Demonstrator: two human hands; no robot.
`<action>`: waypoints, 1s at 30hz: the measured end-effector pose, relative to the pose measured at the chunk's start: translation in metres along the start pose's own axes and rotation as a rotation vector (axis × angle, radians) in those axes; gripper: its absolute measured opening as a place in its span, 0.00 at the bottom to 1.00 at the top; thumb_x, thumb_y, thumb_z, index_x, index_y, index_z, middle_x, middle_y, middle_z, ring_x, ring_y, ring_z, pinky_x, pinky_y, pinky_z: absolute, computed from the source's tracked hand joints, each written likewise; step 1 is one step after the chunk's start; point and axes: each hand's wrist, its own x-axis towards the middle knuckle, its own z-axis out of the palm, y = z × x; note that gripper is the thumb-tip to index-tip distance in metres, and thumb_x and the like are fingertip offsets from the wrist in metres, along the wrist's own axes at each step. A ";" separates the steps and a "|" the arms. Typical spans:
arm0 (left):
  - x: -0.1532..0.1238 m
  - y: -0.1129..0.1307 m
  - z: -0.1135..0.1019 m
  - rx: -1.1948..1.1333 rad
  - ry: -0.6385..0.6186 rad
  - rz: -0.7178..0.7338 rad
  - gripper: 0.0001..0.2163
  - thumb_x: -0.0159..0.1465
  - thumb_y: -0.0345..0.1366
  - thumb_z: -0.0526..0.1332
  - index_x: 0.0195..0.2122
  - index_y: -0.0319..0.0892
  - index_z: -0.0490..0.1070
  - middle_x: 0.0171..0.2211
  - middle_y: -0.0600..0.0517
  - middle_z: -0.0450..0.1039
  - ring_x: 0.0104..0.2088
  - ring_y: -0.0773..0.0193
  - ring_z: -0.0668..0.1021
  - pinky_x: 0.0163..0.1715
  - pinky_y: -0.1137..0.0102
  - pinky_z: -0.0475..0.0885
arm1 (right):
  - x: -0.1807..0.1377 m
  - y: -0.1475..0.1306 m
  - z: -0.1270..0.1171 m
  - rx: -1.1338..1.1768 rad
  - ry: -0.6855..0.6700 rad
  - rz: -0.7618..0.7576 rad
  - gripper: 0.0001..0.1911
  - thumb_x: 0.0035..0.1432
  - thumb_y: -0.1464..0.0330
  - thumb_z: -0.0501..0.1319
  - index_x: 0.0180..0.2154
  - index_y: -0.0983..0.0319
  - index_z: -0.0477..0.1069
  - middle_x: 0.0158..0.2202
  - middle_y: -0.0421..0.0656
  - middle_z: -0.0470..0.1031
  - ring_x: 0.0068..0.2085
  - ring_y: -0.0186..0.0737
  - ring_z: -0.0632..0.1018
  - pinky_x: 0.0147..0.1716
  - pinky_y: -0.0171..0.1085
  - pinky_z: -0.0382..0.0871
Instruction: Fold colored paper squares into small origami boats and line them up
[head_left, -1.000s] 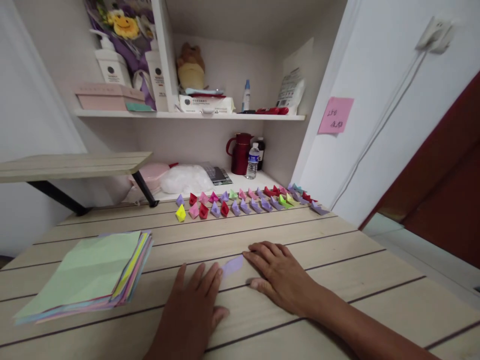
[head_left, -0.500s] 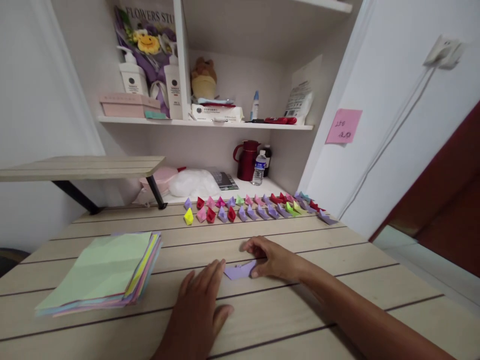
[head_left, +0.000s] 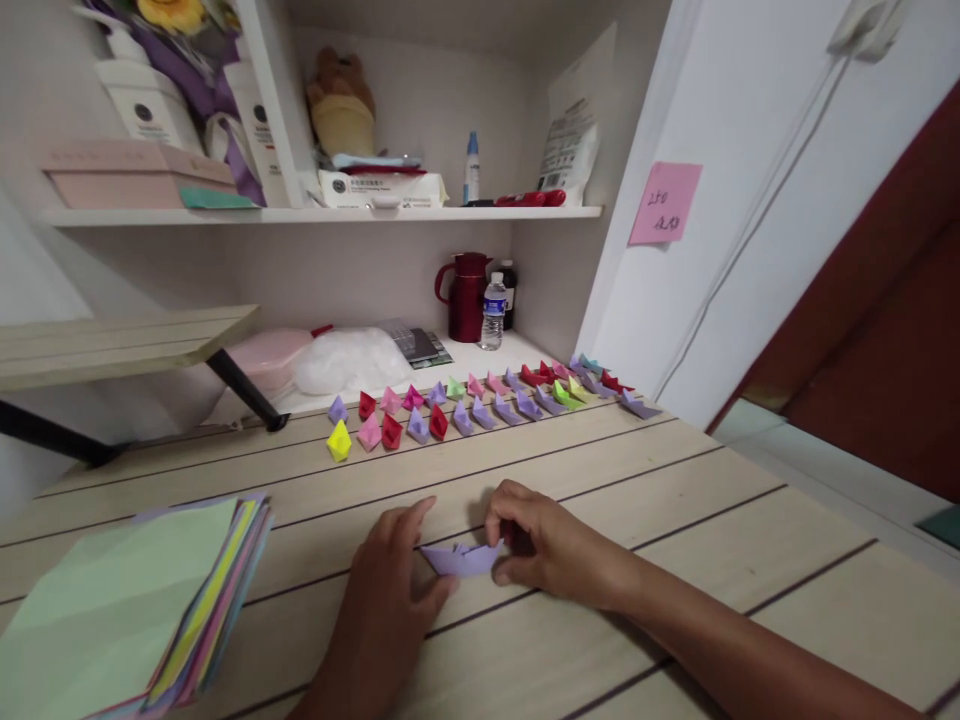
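Observation:
A folded purple paper boat [head_left: 463,560] rests on the wooden table between my two hands. My right hand [head_left: 551,545] has its thumb and index finger curled round the boat's right end and pinches it there. At the other end, my left hand [head_left: 394,575] is open, thumb and fingers apart. Its thumb tip is close to the near side of the boat; whether it touches, I cannot tell. Beyond the hands stand two rows of several small paper boats [head_left: 418,426] in purple, red, pink, yellow and green.
A stack of coloured paper sheets [head_left: 127,600], pale green on top, lies at the left. Behind it is a raised wooden stand [head_left: 172,335] on black legs. A red jug [head_left: 469,300] and a water bottle [head_left: 493,315] stand at the back under a white shelf [head_left: 450,214].
The view has shifted closer and to the right. My left hand has come up to the boat's left end, its thumb moving nearer. The boat now looks more opened out and upright.

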 end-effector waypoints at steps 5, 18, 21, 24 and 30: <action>-0.011 -0.004 0.001 -0.076 0.008 0.023 0.24 0.54 0.27 0.61 0.52 0.49 0.67 0.50 0.49 0.70 0.49 0.55 0.74 0.52 0.53 0.70 | -0.002 -0.004 -0.002 -0.067 0.002 0.027 0.22 0.42 0.81 0.70 0.36 0.59 0.67 0.34 0.35 0.68 0.33 0.34 0.69 0.34 0.33 0.60; -0.010 -0.005 0.007 -0.113 0.021 0.062 0.22 0.53 0.26 0.62 0.48 0.50 0.67 0.50 0.49 0.66 0.50 0.54 0.73 0.52 0.53 0.70 | -0.002 -0.003 0.010 -0.056 0.018 0.046 0.17 0.43 0.81 0.73 0.31 0.59 0.72 0.35 0.36 0.66 0.34 0.34 0.70 0.35 0.34 0.60; -0.012 -0.008 0.007 -0.097 0.057 0.065 0.21 0.53 0.26 0.62 0.48 0.50 0.67 0.57 0.47 0.62 0.56 0.52 0.70 0.56 0.50 0.67 | -0.003 0.000 0.013 0.005 0.030 -0.013 0.13 0.46 0.80 0.72 0.30 0.60 0.73 0.39 0.39 0.65 0.39 0.37 0.72 0.37 0.35 0.64; -0.013 -0.009 0.007 -0.079 0.071 0.055 0.21 0.53 0.26 0.63 0.48 0.50 0.66 0.61 0.47 0.58 0.59 0.50 0.68 0.57 0.48 0.65 | -0.003 0.003 0.013 -0.091 0.083 -0.094 0.11 0.49 0.79 0.70 0.31 0.59 0.74 0.47 0.42 0.67 0.47 0.42 0.72 0.46 0.40 0.64; -0.013 -0.007 0.005 -0.035 0.048 0.101 0.26 0.55 0.26 0.62 0.54 0.52 0.62 0.54 0.49 0.69 0.55 0.54 0.72 0.54 0.51 0.67 | 0.001 0.008 0.001 -0.362 0.141 -0.203 0.11 0.56 0.79 0.65 0.36 0.57 0.73 0.47 0.41 0.73 0.49 0.44 0.74 0.47 0.44 0.58</action>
